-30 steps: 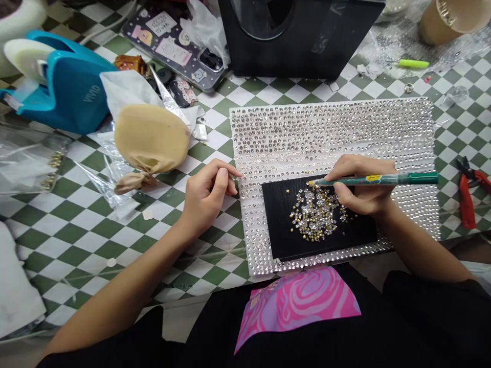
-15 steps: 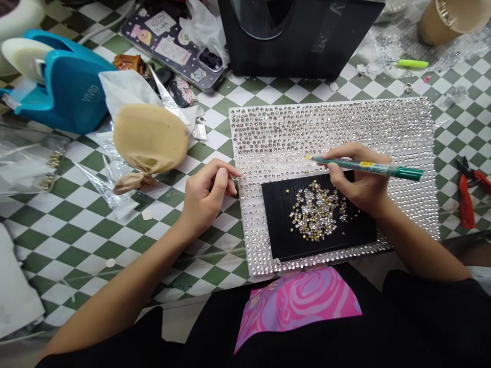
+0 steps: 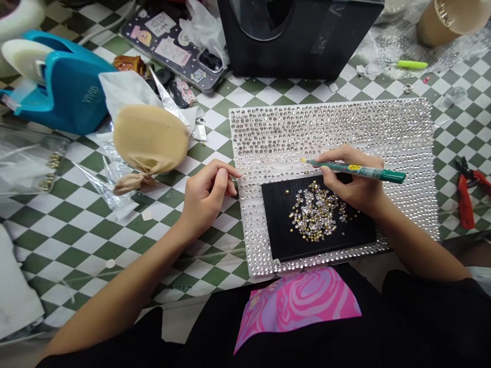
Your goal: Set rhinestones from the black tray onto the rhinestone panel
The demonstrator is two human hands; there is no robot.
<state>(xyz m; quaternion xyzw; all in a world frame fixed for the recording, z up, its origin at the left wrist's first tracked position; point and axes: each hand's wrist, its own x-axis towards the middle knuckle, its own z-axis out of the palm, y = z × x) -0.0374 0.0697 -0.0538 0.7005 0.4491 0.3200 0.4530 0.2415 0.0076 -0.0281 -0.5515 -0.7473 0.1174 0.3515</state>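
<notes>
My right hand is closed around a green pen-like tool with a yellow tip. The tip is at a gap between rows of rhinestones on the white sheet; I cannot tell whether a stone sits on it. Below that hand, a black ridged tray lies on the sheet, holding a loose pile of clear and gold-backed rhinestones. My left hand rests on the checkered table by the sheet's left edge. Its index finger reaches out to that edge, the other fingers curl loosely, and nothing shows in it.
A tied beige pouch, a blue tape dispenser and a phone lie at the left. Behind the sheet stands a black box. Red-handled pliers, a lime-handled tool and a brown cup are at the right.
My right hand and the green pen-like tool have shifted slightly left, and the tool's rear end has swung left. My left hand, the tray and the sheet stay put.
</notes>
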